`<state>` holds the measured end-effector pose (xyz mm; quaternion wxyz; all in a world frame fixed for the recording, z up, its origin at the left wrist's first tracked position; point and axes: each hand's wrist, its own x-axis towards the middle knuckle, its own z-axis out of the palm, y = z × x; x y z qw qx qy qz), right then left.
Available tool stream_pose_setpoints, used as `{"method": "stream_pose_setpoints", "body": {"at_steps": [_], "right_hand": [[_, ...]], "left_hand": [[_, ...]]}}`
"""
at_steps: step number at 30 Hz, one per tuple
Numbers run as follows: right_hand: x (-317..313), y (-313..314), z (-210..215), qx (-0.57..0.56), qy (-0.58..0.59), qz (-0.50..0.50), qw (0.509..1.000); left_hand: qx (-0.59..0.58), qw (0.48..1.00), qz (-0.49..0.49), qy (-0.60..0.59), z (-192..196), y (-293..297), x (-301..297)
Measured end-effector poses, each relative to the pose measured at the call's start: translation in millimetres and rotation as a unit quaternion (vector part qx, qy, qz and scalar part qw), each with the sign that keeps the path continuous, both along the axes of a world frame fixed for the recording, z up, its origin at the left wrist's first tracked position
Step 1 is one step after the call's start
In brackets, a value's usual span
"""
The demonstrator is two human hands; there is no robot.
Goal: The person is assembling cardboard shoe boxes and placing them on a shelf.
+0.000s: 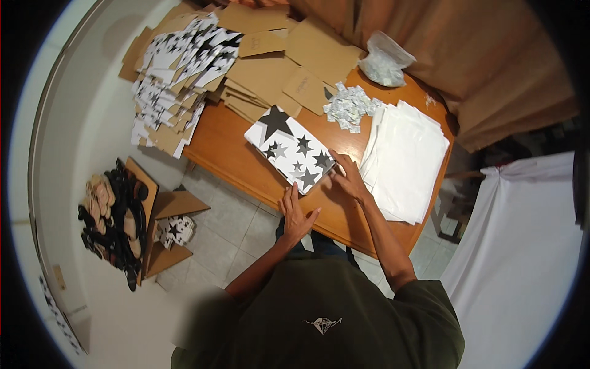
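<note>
A closed white shoebox (287, 145) printed with black and grey stars lies slanted on the wooden table in front of me. My left hand (298, 216) is at its near corner, fingertips touching the side, thumb spread away from the fingers. At the box's right end is my right hand (348, 178), with the index finger stretched to the far corner and the thumb lower along the end. Both hands are open against the box, and neither is wrapped round it. What is inside the box is hidden.
White sheets (402, 163) are stacked at the right. Behind lie small whitish packets (351, 106) and a clear plastic bag (385, 61). Flat cardboard pieces (264, 74) and star-printed cardboard (175, 80) pile up at the far left. Shoes (114, 215) hang on a rack left of the table.
</note>
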<state>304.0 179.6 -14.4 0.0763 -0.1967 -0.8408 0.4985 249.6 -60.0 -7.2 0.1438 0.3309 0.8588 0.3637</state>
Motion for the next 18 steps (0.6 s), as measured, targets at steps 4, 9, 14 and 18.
{"method": "stream_pose_setpoints", "body": {"at_steps": [4,9,14,18], "right_hand": [[-1,-20,39,-0.004,0.106,0.059,0.993],[-5,-60,74,0.003,0.133,0.110,0.985],[-11,-96,101,0.030,0.124,0.135,0.983],[-27,-142,132,0.048,0.157,0.169,0.972]], "left_hand": [[0.109,0.992,0.061,0.015,17,-11,-4],[0.159,0.979,0.115,0.053,57,-35,-12],[0.081,0.965,0.189,0.164,83,-71,-13],[0.121,0.950,0.265,0.113,121,-116,-3]]}}
